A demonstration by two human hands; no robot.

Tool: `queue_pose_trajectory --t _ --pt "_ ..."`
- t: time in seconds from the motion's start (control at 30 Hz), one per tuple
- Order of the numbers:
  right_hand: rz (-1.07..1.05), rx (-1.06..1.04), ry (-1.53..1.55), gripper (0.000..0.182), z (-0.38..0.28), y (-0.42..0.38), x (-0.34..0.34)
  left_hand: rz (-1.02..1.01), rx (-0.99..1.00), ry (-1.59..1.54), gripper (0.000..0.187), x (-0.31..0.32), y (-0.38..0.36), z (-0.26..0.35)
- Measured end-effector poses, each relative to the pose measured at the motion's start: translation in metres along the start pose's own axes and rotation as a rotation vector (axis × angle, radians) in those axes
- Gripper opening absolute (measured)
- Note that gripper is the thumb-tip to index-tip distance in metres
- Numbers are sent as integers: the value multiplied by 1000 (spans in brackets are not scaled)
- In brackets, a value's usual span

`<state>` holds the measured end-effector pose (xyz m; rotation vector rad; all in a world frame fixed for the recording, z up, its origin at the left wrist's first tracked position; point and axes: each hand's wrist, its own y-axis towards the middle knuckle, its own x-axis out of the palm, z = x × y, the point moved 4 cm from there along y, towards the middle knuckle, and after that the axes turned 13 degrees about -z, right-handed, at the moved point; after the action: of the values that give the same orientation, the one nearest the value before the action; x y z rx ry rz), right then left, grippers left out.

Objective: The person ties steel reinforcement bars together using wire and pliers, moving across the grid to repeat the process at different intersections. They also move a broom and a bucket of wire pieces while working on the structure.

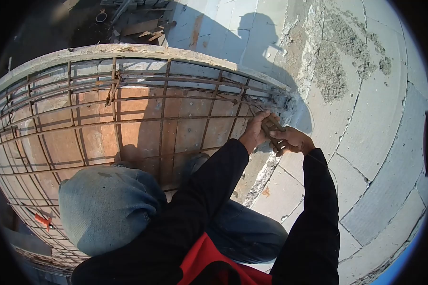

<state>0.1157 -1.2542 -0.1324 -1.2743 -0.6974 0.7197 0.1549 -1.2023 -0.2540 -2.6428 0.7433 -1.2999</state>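
Observation:
My left hand [257, 126] and my right hand [292, 140] are both closed on a brown slotted piece [272, 135], whose exact kind I cannot make out. A thin line or wire [334, 178] curves down beside my right forearm. The hands are close together at the right end of a rusty rebar mesh [164, 95], where bars meet the rough wall edge. Thin wire-like strands show just beyond my left fingers. Under the mesh lie reddish-brown formwork panels [188, 107].
A pale wooden board [142, 50] edges the formwork's far side. Light block masonry [380, 137] fills the right, with rough mortar [330, 76] on it. Scrap wood [142, 27] lies at upper left. An orange-red object [43, 220] sits on the mesh near my knee [107, 204].

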Motion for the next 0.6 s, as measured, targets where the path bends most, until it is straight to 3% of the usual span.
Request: queue_pose_trajectory --t 0.07,0.1,0.17,0.2,0.23,0.27,0.3,0.33,0.37,0.43,0.5,0.57,0.6 --pt "102 64 -142 45 -13 -16 27 120 -6 49 15 2 -2 -1" --pt "486 -62 -714 46 -27 -31 46 131 -19 49 15 5 2 -4" --pt "879 -175 -1276 48 -30 -44 58 366 54 34 14 10 17 -5" --pt "879 -146 -1221 47 -21 -32 45 498 58 18 17 14 20 -4" --pt "871 -120 -1173 46 -16 -27 33 497 48 21 17 23 9 -8" --pt "584 -121 -1174 44 -22 -27 22 474 -17 176 19 32 0 -4" --pt "591 -129 -1174 44 -24 -28 7 456 -85 331 23 38 -10 3" --pt "235 -151 -519 40 -5 -23 -1 336 -97 238 29 30 -13 2" --pt "-110 -163 136 38 10 -18 1 339 -101 238 29 21 -16 0" --pt "-108 -130 122 55 37 -2 -9 154 -41 108 31 10 -9 1" --pt "-22 -201 158 66 53 1 -2 159 -120 120 24 -1 -2 -1" --pt "80 -307 106 74 41 -16 43 522 -213 603 19 16 -28 5" --pt "45 -333 106 81 52 -14 58 522 -219 623 19 13 -35 2"
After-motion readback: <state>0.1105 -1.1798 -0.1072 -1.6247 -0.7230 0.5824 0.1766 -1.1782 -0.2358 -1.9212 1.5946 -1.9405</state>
